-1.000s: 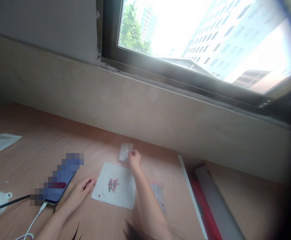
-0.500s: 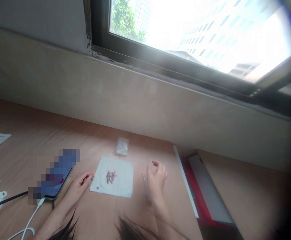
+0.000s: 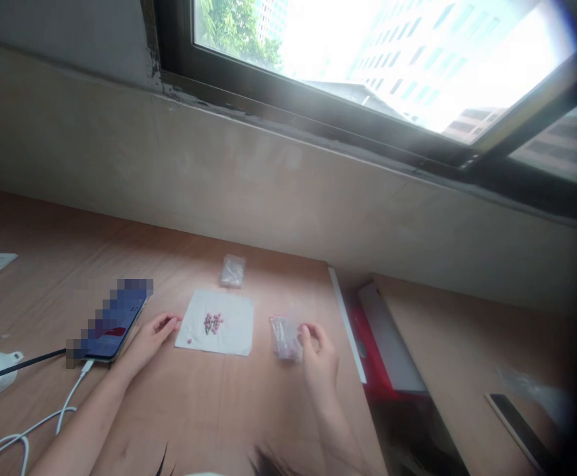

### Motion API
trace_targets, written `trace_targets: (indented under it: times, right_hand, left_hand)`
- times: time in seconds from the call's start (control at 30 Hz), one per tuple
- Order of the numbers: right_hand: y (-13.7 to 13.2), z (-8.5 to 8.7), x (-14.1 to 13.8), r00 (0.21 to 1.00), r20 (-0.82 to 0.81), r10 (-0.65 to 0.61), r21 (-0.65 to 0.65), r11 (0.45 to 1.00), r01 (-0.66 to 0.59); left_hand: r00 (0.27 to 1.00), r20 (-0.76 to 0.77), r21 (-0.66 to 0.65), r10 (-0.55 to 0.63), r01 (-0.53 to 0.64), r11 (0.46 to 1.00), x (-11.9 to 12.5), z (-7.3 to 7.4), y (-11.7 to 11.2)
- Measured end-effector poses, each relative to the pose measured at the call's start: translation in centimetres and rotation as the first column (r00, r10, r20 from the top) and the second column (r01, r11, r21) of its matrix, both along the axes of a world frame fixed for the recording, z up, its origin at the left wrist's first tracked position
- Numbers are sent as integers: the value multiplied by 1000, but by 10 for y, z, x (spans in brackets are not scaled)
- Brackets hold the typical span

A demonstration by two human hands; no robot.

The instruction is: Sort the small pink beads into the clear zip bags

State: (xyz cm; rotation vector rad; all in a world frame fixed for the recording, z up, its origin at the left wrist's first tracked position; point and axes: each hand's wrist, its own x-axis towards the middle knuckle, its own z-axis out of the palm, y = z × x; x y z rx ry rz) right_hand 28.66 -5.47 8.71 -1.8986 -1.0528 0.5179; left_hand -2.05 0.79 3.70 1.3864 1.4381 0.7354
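My left hand [image 3: 160, 328] rests on the table with its fingers curled together at the left edge of a white cloth or tissue [image 3: 241, 317]. Anything in that pinch is too small to make out. A little heap of pink and dark beads [image 3: 213, 322] lies on the white sheet, and a single pink bead [image 3: 189, 341] sits apart near its lower left corner. To the right, the thumb and fingertips of my right hand [image 3: 321, 354] close at the right edge of a clear plastic bag [image 3: 286, 338] with some pink in it.
A second small clear packet [image 3: 232, 272] lies behind the white sheet. Left of my left arm is a phone [image 3: 119, 330] with a white charging cable [image 3: 60, 416]. Past the table's right edge are a red item [image 3: 380, 363] and another surface with a dark flat object [image 3: 519, 426].
My right hand has come back from its spread pose over the table to the bag's right edge, fingers now together. The left hand stays by the sheet. The view has shifted.
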Motion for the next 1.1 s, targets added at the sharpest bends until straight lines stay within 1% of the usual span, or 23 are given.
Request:
trace_targets:
  times: [0.07, 0.1, 0.17, 0.23, 0.3, 0.33, 0.37, 0.4, 0.43, 0.5, 0.53, 0.57, 0.6, 0.67, 0.7, 0.73, 0.83, 0.9, 0.97, 1.0, 1.1]
  right_hand:
    - [5, 10, -20, 969, -191, 156, 38, 988, -152]
    - [8, 12, -32, 936, -262, 235, 54, 972, -229]
    - [14, 13, -54, 855, -372, 362, 76, 930, -360]
    - [19, 9, -72, 783, -458, 420, 93, 899, -428]
    - [22, 6, -83, 742, -504, 442, 102, 884, -457]
    - [24, 5, -86, 735, -508, 450, 99, 878, -468]
    - [25, 5, -88, 743, -493, 452, 89, 876, -474]
    - [25, 6, -89, 773, -453, 444, 75, 883, -463]
    - [26, 8, -91, 822, -383, 421, 64, 900, -431]
    - [25, 14, -95, 921, -186, 343, 71, 939, -336]
    - [25, 18, -98, 940, -102, 325, 85, 944, -317]
    - [24, 21, -101, 937, -55, 346, 93, 936, -341]
    - [24, 25, -105, 912, -51, 407, 89, 911, -402]
    - [23, 30, -114, 827, -125, 548, 60, 836, -545]
    - [23, 31, -117, 791, -169, 588, 47, 806, -590]
    - [23, 31, -120, 770, -205, 605, 37, 791, -611]
    - [25, 28, -122, 733, -305, 608, 41, 777, -628]
    - [26, 24, -120, 674, -383, 632, 76, 749, -659]
    - [27, 20, -118, 625, -436, 648, 111, 728, -677]
    - [27, 19, -117, 616, -448, 648, 123, 727, -675]
    - [29, 18, -116, 628, -461, 627, 138, 750, -647]
  left_hand:
    - [999, 33, 30, -40, 39, 999, 12, 19, -1]
    - [997, 49, 60, -62, 59, 996, 19, 30, -2]
    - [985, 64, 109, -159, 151, 983, 33, 51, -4]
    - [965, 47, 157, -259, 249, 956, 43, 66, -7]
    - [941, 33, 139, -336, 328, 934, 45, 75, -8]
    - [935, 42, 114, -352, 346, 931, 44, 77, -8]
    - [932, 62, 87, -358, 352, 932, 41, 78, -8]
    - [932, 88, 63, -353, 348, 935, 38, 78, -8]
    - [932, 115, 45, -343, 340, 939, 35, 79, -7]
    - [931, 157, 24, -331, 331, 943, 31, 81, -5]
    - [928, 173, 19, -329, 331, 943, 30, 83, -5]
    - [925, 185, 12, -332, 336, 942, 30, 85, -4]
    - [922, 190, 8, -337, 342, 940, 31, 87, -5]
    - [922, 172, 11, -347, 350, 937, 34, 90, -6]
    - [926, 151, 16, -345, 346, 938, 36, 91, -7]
    - [932, 128, 19, -340, 340, 940, 38, 91, -9]
    - [941, 77, 13, -328, 328, 944, 40, 88, -13]
    - [936, 77, 2, -344, 345, 939, 40, 85, -15]
    - [925, 111, -9, -364, 367, 930, 40, 85, -17]
    - [920, 136, -14, -369, 374, 927, 40, 86, -18]
    - [920, 191, -23, -341, 352, 936, 42, 89, -18]
